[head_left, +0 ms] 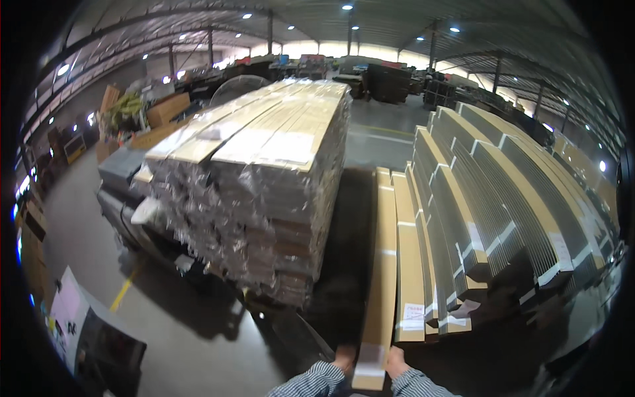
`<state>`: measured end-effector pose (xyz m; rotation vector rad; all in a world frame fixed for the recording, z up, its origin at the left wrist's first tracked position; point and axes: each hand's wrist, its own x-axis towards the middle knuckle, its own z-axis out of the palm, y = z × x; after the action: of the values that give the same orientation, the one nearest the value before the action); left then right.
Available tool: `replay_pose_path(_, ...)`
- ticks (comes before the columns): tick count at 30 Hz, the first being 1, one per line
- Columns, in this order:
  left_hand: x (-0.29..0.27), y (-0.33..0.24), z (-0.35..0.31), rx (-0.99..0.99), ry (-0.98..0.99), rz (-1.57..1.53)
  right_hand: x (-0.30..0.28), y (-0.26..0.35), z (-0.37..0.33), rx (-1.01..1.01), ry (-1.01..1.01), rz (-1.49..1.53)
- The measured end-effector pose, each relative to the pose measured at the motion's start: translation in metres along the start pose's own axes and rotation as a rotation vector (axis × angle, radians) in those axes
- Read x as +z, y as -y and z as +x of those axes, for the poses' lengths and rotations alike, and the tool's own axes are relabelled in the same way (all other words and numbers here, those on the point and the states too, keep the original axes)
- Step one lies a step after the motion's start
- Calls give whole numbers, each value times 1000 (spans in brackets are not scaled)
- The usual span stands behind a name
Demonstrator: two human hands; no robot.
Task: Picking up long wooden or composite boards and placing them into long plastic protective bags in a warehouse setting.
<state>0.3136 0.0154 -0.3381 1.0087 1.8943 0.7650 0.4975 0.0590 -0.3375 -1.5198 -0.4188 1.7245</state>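
Cardboard is what you are handling: a long flat carton, brown and narrow, lies at the left edge of the stack of cartons, apart from the big plastic-wrapped stack of boards further left across a dark gap. Its long axis runs straight away from you, near end at your hands by the lower edge of the view, far end pointing toward the open floor of the hall. It looks level or close to it, resting on or along its neighbour, though you cannot see the underside. Your left hand sits against the left side of the near end and your right hand against the right side, one to each edge, so the end is pinched between them; how far the fingers wrap under is hidden. By the look of it you are at the gripping stage, the carton's near end taken up and the rest yet to move. The next move calls for a pull or lift in line with that long axis, both hands kept even, since so long a piece will swing and sag at its far end.
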Motion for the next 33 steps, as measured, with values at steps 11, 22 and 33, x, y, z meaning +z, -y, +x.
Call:
replay_pose_path(11, -100, -75, -87, 402, -326, -367, 57, -1, -81, -391, 251, 248)
replay_pose_path(22, -129, -17, -136, 496, -159, 123, 33, -39, -82, -579, 319, -121)
replay_pose_path(33, -200, -46, -155, 1042, -256, -53, 101, 45, -216, -678, 312, -141)
